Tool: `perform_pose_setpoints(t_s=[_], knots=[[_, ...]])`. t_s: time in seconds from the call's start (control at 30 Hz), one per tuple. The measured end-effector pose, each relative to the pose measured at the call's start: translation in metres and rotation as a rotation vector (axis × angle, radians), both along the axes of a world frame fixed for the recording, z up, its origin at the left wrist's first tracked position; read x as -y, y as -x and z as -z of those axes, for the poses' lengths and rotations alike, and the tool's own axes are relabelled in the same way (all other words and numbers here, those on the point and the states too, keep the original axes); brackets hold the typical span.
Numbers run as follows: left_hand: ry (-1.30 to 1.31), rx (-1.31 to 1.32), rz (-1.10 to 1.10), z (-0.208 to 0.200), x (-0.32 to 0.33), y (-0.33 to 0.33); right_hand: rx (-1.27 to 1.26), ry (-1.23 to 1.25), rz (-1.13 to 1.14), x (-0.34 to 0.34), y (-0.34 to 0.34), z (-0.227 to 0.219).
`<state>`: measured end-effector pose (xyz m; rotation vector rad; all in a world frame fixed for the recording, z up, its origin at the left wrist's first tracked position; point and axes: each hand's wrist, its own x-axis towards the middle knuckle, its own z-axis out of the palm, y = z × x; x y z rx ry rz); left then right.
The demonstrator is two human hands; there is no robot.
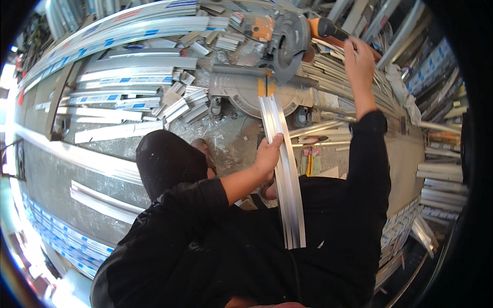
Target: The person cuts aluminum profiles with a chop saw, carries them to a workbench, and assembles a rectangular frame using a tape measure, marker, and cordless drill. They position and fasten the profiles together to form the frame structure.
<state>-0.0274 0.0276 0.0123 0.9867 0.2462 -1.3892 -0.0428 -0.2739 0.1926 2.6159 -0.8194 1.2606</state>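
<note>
profile [291, 192], silver, clasped in left fingers [277, 140], far end at miter saw [288, 46]; saw handle [328, 31] seemingly gripped in right fingers [351, 49].

L grip [269, 156] holding metal profile [290, 191]; R grip [359, 62] @ saw handle [322, 27].

loose offcuts [177, 108] cluttering left of the saw [287, 43], long bars [336, 72] hemming in its right side, a silvery profile [290, 190] barring its front, floor [233, 143] leaving passing room just before its left front corner
</note>
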Motion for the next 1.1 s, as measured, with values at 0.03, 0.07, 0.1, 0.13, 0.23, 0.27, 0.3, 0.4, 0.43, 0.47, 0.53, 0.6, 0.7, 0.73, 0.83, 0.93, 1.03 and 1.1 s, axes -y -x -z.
perform_pose_setpoints(t_s=[0.03, 0.07, 0.1, 0.13, 0.23, 0.27, 0.3, 0.4, 0.43, 0.47, 0.53, 0.6, 0.7, 0.73, 0.83, 0.93, 1.03, 1.1], knots=[[0.033, 0.022, -0.022, -0.005, -0.004, -0.005, -0.090, -0.189, 0.035, -0.019, 0.015, 0.005], [0.039, 0.025, -0.037, -0.013, -0.006, -0.009, -0.173, -0.357, 0.029, -0.044, 0.031, 0.014], [0.060, 0.029, -0.072, -0.022, -0.011, -0.018, -0.191, -0.519, -0.039, -0.072, 0.042, 0.028], [0.087, 0.039, -0.101, -0.033, -0.018, -0.030, -0.483, -0.772, -0.027, -0.096, 0.058, 0.033], [0.129, 0.069, -0.258, -0.077, -0.037, -0.075, -0.383, -1.568, -0.312, -0.200, 0.096, 0.067], [0.203, 0.115, -0.331, -0.093, -0.049, -0.096, -0.795, -1.564, -0.338, -0.214, 0.102, 0.064], [0.228, 0.122, -0.464, -0.110, -0.061, -0.117, -0.590, -1.642, -0.393, -0.244, 0.123, 0.061], [0.339, 0.176, -0.722, -0.146, -0.132, -0.204, -0.568, -2.068, -0.602, -0.277, 0.156, 0.024], [0.260, 0.205, -0.848, -0.155, -0.165, -0.238, -0.619, -1.994, -0.610, -0.280, 0.161, 0.010], [0.400, 0.173, -0.866, -0.162, -0.205, -0.267, -0.778, -1.763, -0.371, -0.275, 0.164, -0.014], [0.297, 0.200, -1.089, -0.172, -0.281, -0.310, -0.899, -1.404, -0.471, -0.276, 0.148, -0.038], [0.351, 0.181, -1.220, -0.169, -0.353, -0.322, -1.029, -1.058, -0.377, -0.278, 0.113, -0.067], [0.300, 0.216, -1.285, -0.155, -0.388, -0.282, -1.114, -0.778, -0.447, -0.320, 0.034, -0.085], [0.148, 0.227, -1.224, -0.147, -0.385, -0.257, -1.055, -0.842, -0.505, -0.345, 0.008, -0.081], [0.078, 0.332, -1.193, -0.123, -0.369, -0.195, -1.021, -1.040, -0.890, -0.428, -0.075, -0.047], [-0.116, 0.302, -1.293, -0.090, -0.387, -0.191, -1.027, -0.937, -1.100, -0.509, -0.137, 0.000], [-0.158, 0.391, -1.368, -0.037, -0.450, -0.233, -1.043, -0.713, -1.106, -0.558, -0.152, 0.031], [-0.246, 0.457, -1.360, 0.008, -0.487, -0.253, -1.063, -0.703, -1.164, -0.568, -0.146, 0.039]])
